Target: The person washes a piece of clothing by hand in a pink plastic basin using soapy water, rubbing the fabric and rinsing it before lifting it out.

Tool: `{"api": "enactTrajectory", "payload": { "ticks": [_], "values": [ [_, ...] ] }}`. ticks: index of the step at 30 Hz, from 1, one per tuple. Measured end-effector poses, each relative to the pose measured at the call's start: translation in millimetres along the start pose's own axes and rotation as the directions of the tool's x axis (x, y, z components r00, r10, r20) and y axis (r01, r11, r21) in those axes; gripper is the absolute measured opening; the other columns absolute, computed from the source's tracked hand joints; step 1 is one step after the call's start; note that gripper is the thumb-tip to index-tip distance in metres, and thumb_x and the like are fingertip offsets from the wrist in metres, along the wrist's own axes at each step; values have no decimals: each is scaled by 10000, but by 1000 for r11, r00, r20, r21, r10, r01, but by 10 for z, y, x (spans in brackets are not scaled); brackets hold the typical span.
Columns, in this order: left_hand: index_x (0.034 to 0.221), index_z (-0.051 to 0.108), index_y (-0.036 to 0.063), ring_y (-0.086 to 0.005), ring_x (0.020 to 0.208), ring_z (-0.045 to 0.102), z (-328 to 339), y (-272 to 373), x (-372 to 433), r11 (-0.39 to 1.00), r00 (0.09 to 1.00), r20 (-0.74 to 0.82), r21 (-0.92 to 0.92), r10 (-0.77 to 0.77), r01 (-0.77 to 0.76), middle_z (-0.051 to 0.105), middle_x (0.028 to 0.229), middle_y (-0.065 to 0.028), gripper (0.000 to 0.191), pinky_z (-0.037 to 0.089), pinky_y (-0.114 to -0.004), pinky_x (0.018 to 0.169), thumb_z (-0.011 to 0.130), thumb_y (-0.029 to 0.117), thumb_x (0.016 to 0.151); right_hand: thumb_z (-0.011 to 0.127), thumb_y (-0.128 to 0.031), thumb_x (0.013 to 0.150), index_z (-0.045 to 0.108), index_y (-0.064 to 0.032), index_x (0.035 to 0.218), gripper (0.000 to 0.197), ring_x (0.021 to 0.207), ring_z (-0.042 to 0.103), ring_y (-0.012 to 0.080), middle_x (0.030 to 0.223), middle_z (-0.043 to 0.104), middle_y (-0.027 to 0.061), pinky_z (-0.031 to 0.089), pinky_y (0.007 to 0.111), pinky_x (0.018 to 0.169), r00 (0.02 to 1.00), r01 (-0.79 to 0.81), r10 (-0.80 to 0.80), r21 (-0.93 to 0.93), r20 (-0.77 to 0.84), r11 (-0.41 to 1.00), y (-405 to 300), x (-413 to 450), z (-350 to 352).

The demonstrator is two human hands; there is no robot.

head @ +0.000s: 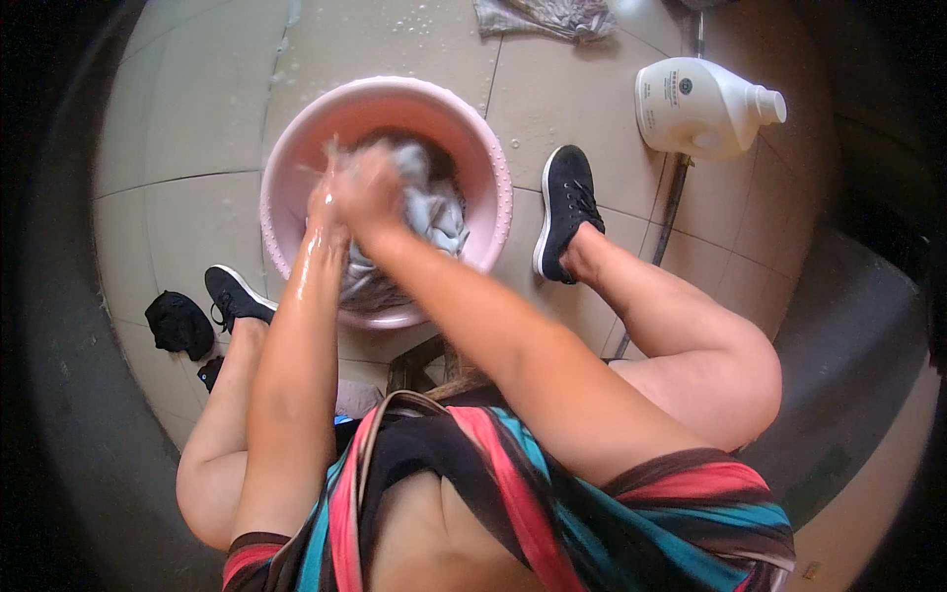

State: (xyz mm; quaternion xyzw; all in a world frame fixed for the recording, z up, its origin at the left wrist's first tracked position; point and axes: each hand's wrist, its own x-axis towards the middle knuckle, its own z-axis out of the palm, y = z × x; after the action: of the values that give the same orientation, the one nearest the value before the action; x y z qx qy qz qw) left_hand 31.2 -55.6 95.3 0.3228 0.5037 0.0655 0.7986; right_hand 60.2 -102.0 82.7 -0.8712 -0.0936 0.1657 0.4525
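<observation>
A pink plastic basin (500, 203) with a studded rim stands on the floor between my feet. Wet grey and white cloth (436, 214) lies bunched inside it. Both hands are close together over the basin's left half. My left hand (324, 194) glistens with water, as does its forearm. My right hand (373, 181) is beside it, against the cloth and blurred by motion. The blur hides the fingers of both hands, so I cannot tell whether either grips the cloth.
A white detergent bottle (684, 103) bearing writing is at the upper right, by a dark pole (672, 211). More wet cloth (547, 16) lies on the tiles (185, 126) at the top. Black cloth (177, 324) lies near my left shoe (235, 294). A wooden stool (414, 370) is partly visible.
</observation>
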Motion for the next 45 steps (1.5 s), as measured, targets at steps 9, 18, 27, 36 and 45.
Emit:
{"api": "enactTrajectory", "payload": {
  "ticks": [9,18,27,36,45],
  "values": [
    [798,577,132,-118,708,543,-1022,-98,183,894,770,572,-449,281,7,568,730,6,379,470,-291,664,438,456,937,582,-196,783,596,-22,650,219,695,583,376,710,585,212,460,460,679,859,511,-511,42,-11,858,-510,-874,-171],
    [710,458,184,-75,672,484,-904,-195,-258,987,951,269,-101,151,-128,479,670,45,359,432,-278,609,458,468,930,538,-283,834,589,-35,655,310,676,571,408,748,587,230,443,489,647,889,454,-452,-31,69,890,-415,-987,-383],
    [1030,565,-3,-177,852,525,-605,529,-1241,917,982,8,356,190,-180,564,947,-72,503,445,-329,750,554,480,886,373,-496,914,694,-47,746,577,749,636,392,779,652,213,479,457,747,971,180,-173,-33,164,983,-743,-105,-1292],
    [1360,329,92,-194,1039,567,-820,687,-1611,932,771,636,251,46,-262,533,1172,-94,697,520,-355,826,697,220,783,473,-437,914,599,7,1000,469,918,597,347,954,617,227,487,398,812,754,167,-241,176,611,970,-1446,-448,-1027],
    [1193,489,4,-200,872,637,-865,492,-1323,980,863,478,-175,165,-90,615,1043,-127,427,529,-326,797,463,-20,768,573,56,615,150,-208,1467,987,1384,134,391,1515,152,151,175,582,1081,500,453,-360,116,788,884,45,143,-976]
  ]
}}
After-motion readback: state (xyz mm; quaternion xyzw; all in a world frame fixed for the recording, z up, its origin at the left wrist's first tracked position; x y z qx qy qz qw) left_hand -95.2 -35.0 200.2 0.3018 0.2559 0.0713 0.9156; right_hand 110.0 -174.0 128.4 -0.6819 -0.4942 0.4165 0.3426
